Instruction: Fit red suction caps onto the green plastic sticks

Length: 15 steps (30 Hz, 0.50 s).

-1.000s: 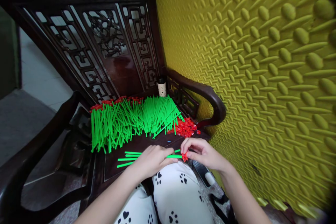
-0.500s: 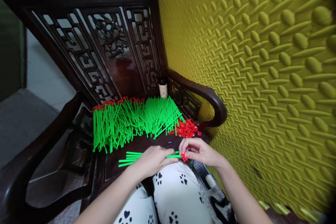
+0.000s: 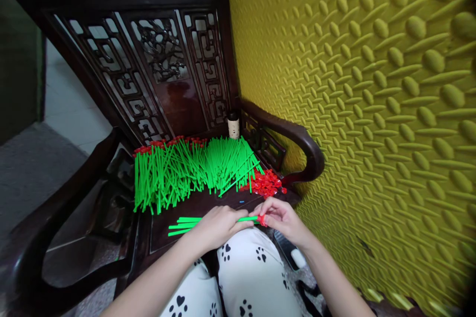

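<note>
Above my lap, my left hand [image 3: 223, 224] is closed around several thin green plastic sticks [image 3: 183, 226], whose ends stick out to its left. One stick also reaches out on the right, towards my right hand [image 3: 279, 217]. The thumb and fingers of that hand pinch a small red plastic piece [image 3: 262, 220] at the stick's end. How far the piece sits on the stick is partly hidden by my fingers. Beyond my right hand lies a heap of loose red pieces [image 3: 268, 183] on the dark wooden chair seat.
A pile of green sticks with red tips [image 3: 167, 173] covers the seat's left part. Beside it lie plain green sticks [image 3: 228, 163]. A cup with a black lid [image 3: 233, 126] stands behind. A curved armrest [image 3: 314, 158] and yellow textured mat [image 3: 357, 109] border the right.
My right fingers have shifted slightly around the red piece at the stick's end. The left hand stays closed on the sticks. The whole view has moved a little.
</note>
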Each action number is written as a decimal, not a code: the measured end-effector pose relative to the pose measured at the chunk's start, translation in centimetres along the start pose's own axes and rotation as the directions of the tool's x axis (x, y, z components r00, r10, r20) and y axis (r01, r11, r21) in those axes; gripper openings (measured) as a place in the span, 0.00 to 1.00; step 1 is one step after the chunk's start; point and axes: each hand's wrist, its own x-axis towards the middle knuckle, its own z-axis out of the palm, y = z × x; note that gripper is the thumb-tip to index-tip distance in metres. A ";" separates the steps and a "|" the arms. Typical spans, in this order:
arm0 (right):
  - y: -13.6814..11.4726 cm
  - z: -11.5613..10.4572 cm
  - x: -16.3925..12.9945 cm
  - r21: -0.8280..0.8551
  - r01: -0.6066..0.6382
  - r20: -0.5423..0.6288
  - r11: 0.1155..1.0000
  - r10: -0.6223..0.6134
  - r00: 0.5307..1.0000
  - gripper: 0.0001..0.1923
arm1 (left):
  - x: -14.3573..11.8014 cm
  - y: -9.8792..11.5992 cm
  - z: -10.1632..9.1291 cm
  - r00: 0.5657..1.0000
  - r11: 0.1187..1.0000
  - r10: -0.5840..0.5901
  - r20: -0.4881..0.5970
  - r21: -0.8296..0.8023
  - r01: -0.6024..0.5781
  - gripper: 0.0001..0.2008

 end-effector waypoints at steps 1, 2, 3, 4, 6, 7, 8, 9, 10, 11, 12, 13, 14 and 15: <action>0.2 0.2 -0.2 0.011 0.006 -0.033 1.000 -0.006 0.999 0.07 | 0.0 0.1 0.0 1.000 1.000 -0.002 0.000 0.020 0.002 0.25; 0.4 0.5 -0.4 0.020 0.008 -0.061 1.000 -0.006 0.998 0.07 | 0.0 0.1 0.1 1.000 0.999 -0.003 0.002 0.036 0.003 0.26; 0.5 0.6 -0.5 0.028 0.004 -0.084 1.000 -0.001 0.996 0.07 | 0.0 0.1 0.1 1.000 0.999 -0.005 0.004 0.047 0.005 0.26; 0.6 0.8 -0.6 0.037 -0.003 -0.101 0.999 0.007 0.995 0.07 | 0.0 0.1 0.2 1.000 0.998 -0.007 0.004 0.056 0.006 0.26; 0.5 0.8 -0.7 0.055 -0.020 -0.112 0.998 0.027 0.993 0.07 | 0.1 0.1 0.3 1.000 0.997 -0.005 0.004 0.074 0.005 0.27; 0.5 0.8 -0.6 0.066 -0.031 -0.108 0.997 0.038 0.993 0.08 | 0.1 0.1 0.3 1.000 0.997 -0.004 0.003 0.082 0.003 0.27; 0.4 0.7 -0.5 0.079 -0.042 -0.098 0.996 0.049 0.994 0.09 | 0.1 0.1 0.4 1.000 0.996 -0.001 0.001 0.090 0.001 0.28; 0.3 0.7 -0.4 0.091 -0.054 -0.083 0.994 0.062 0.995 0.09 | 0.1 0.1 0.4 1.000 0.995 0.001 -0.001 0.098 -0.001 0.28; 0.1 0.6 -0.2 0.100 -0.067 -0.068 0.993 0.074 0.995 0.10 | 0.1 0.1 0.4 1.000 0.995 0.003 -0.003 0.104 -0.003 0.28; 0.0 0.5 -0.1 0.107 -0.080 -0.055 0.991 0.087 0.995 0.11 | 0.1 0.1 0.4 1.000 0.994 0.005 -0.005 0.109 -0.004 0.28; -0.1 0.4 0.1 0.111 -0.093 -0.044 0.989 0.099 0.994 0.12 | 0.1 0.1 0.5 1.000 0.994 0.007 -0.006 0.113 -0.006 0.28; -0.2 0.4 0.2 0.116 -0.105 -0.037 0.988 0.110 0.993 0.12 | 0.1 0.1 0.5 1.000 0.993 0.008 -0.007 0.116 -0.007 0.28; -0.2 0.3 0.3 0.119 -0.116 -0.032 0.986 0.121 0.992 0.13 | 0.1 0.1 0.5 1.000 0.993 0.008 -0.008 0.118 -0.007 0.28; -0.3 0.3 0.4 0.122 -0.128 -0.027 0.984 0.132 0.991 0.13 | 0.1 0.0 0.5 1.000 0.993 0.008 -0.008 0.119 -0.007 0.28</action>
